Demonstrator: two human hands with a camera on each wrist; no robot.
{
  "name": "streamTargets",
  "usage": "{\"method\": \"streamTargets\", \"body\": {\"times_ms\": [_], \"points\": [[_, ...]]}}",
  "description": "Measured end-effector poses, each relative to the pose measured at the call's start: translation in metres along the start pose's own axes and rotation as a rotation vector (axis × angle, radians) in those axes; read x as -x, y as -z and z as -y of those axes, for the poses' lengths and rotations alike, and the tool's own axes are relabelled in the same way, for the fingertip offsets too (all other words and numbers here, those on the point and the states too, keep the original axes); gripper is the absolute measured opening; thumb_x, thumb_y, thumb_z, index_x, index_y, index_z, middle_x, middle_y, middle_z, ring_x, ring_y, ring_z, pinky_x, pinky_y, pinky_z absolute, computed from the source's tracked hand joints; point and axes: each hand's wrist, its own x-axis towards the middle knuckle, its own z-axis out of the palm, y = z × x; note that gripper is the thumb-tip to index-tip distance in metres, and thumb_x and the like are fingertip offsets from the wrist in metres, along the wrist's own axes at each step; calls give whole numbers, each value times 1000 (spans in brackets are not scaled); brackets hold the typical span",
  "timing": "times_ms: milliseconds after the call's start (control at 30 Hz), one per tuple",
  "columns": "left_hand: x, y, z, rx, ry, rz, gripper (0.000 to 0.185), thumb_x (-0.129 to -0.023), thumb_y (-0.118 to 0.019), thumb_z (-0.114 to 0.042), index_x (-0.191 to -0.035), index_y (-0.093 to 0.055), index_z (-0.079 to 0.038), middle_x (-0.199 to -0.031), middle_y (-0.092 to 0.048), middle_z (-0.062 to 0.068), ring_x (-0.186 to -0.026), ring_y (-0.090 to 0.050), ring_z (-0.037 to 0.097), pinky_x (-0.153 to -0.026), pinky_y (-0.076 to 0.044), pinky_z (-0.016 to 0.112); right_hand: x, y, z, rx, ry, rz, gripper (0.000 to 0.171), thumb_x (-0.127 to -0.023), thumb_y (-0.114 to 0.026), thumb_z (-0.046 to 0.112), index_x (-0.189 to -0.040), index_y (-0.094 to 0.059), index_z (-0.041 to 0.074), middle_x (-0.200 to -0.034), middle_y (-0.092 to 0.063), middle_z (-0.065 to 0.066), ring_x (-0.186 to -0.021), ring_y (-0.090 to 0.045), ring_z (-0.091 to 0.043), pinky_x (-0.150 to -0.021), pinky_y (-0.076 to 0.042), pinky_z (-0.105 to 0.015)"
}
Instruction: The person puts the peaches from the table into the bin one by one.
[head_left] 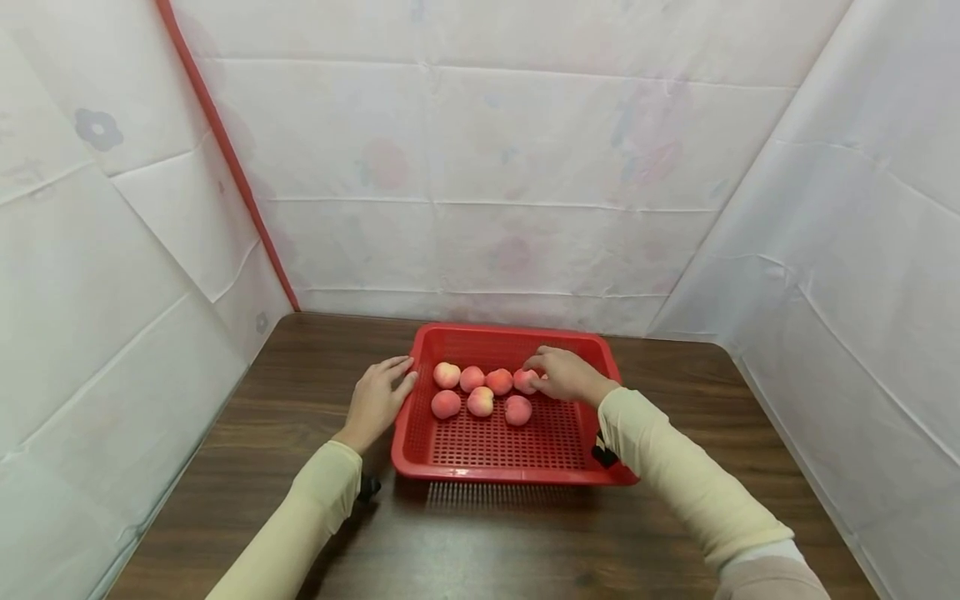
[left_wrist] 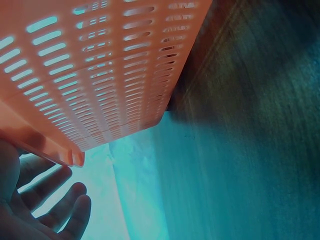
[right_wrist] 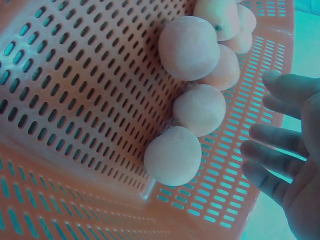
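A red perforated tray (head_left: 510, 477) sits on the dark wooden table (head_left: 300, 400). Several pink peaches (head_left: 481, 402) lie in two rows in its far half. My left hand (head_left: 378, 396) lies outside the tray with straight fingers against the left rim. In the left wrist view its fingers (left_wrist: 60, 210) are spread below the tray's wall (left_wrist: 100, 75). My right hand (head_left: 562, 375) reaches into the tray, fingertips at the rightmost back-row peach (head_left: 525, 382). In the right wrist view its fingers (right_wrist: 280, 160) are loosely spread beside the peaches (right_wrist: 200, 109), gripping nothing.
White sheets (head_left: 480, 167) wall the table at the back and both sides, with a red strip (head_left: 225, 158) running down the back left corner. Bare tabletop lies left, right and in front of the tray.
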Motion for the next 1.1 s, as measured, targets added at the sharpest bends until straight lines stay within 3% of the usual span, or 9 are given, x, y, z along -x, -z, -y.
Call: {"method": "streamTargets", "body": {"times_ms": [333, 600, 967, 1100], "points": [[0, 1, -1, -1, 8, 15, 40, -95, -63, -25, -129, -64, -4, -131, -63, 17, -117, -58, 36, -100, -45, 55, 4, 12, -8, -29, -30, -108, 27, -96, -60, 21, -118, -70, 8, -109, -65, -7, -95, -59, -21, -84, -51, -39], [1, 2, -1, -4, 16, 17, 40, -95, -62, -26, -129, -63, -5, -132, -62, 16, -118, -57, 36, -100, -45, 55, 11, 28, -13, -65, -106, -220, 40, -96, -62, 25, -132, -60, 9, -120, -57, -15, -105, -59, -30, -88, -50, -46], [0, 2, -1, -3, 5, 8, 39, -94, -63, -25, -128, -64, -4, -131, -63, 16, -117, -58, 35, -100, -45, 54, 18, 45, -21, -125, -182, -298, 39, -96, -61, 27, -131, -60, 9, -127, -54, -16, -115, -57, -35, -96, -48, -51], [-1, 4, -2, -6, -5, 9, 39, -94, -64, -24, -127, -65, -3, -130, -64, 16, -116, -58, 36, -99, -46, 54, 23, 48, -26, -148, -180, -385, 39, -97, -60, 27, -131, -59, 7, -125, -55, -17, -114, -57, -35, -95, -48, -51]]}}
